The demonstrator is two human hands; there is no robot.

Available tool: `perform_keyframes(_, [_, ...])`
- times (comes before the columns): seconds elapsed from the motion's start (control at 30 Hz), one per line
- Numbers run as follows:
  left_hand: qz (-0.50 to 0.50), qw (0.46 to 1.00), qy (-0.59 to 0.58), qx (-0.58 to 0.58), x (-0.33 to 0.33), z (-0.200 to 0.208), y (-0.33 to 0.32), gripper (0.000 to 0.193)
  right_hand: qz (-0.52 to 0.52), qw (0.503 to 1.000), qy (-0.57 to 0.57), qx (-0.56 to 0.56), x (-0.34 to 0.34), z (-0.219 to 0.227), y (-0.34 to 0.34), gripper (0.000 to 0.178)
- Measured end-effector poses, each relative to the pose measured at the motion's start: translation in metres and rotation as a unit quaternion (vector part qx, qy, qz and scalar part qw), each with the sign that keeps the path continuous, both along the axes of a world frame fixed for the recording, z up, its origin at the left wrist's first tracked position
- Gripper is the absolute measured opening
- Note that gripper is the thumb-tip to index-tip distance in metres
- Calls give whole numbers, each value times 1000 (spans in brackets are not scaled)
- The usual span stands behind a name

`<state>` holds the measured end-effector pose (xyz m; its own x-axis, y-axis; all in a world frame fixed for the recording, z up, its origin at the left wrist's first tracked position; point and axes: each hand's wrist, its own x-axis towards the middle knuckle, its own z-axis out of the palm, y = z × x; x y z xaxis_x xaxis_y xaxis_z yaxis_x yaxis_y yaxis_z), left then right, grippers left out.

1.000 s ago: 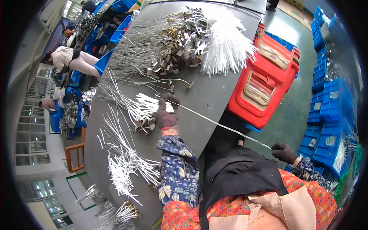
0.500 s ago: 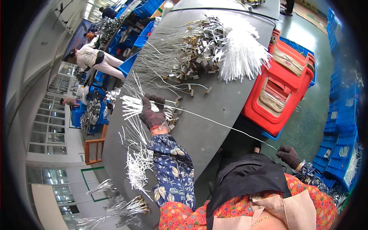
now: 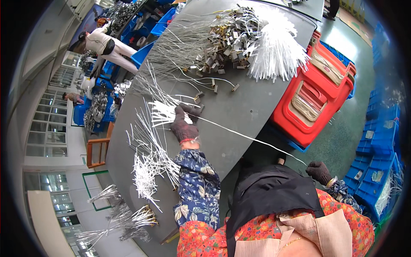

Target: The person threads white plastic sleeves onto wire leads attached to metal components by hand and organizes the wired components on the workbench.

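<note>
My left hand (image 3: 185, 124), in a dark knitted glove, is closed over a bundle of short white strands (image 3: 162, 113) on the grey table. One long white wire (image 3: 252, 139) runs taut from beside that hand, past the table's edge, to my right hand (image 3: 320, 172). There, gloved fingers pinch the wire's end near my right hip. Thin wires with small metal blocks (image 3: 198, 97) lie just beyond my left hand. More loose white strands (image 3: 145, 175) are spread on the table left of my forearm.
A heap of metal blocks on wires (image 3: 233, 38) and a thick sheaf of white strands (image 3: 278, 51) cover the table's far part. Red stools (image 3: 306, 103) stand at its right. Blue crates (image 3: 372, 150) are stacked far right. A person in light clothes (image 3: 102, 45) stands at the upper left.
The view has shifted a little. My left hand has moved slightly right with the white strands, and the metal blocks beside its wrist no longer show there. The wire stays stretched between my hands.
</note>
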<state>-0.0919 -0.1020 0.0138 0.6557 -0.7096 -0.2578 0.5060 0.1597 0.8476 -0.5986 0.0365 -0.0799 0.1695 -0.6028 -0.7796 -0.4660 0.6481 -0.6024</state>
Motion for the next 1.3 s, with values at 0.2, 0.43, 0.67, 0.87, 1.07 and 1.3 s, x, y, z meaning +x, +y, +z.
perform_keyframes(0.2, [55,998,-11,-34,3,42,-7,20,-4,999,31,10,10,7,-5,21])
perform_keyframes(0.43, [37,987,-147,-53,-2,41,-7,22,-12,1000,19,-11,13,4,-6,15])
perform_keyframes(0.67, [-164,966,-196,36,-26,-12,9,17,12,998,-63,13,21,8,-10,14])
perform_keyframes(0.87, [-365,922,-12,130,-164,-63,62,27,57,988,-127,-61,76,2,-43,20])
perform_keyframes(1.07, [-158,975,140,-69,-47,-53,44,30,301,802,-247,-453,90,11,-69,19])
perform_keyframes(1.3, [-88,989,-109,44,-75,-44,47,23,106,958,-227,-138,222,31,-122,29])
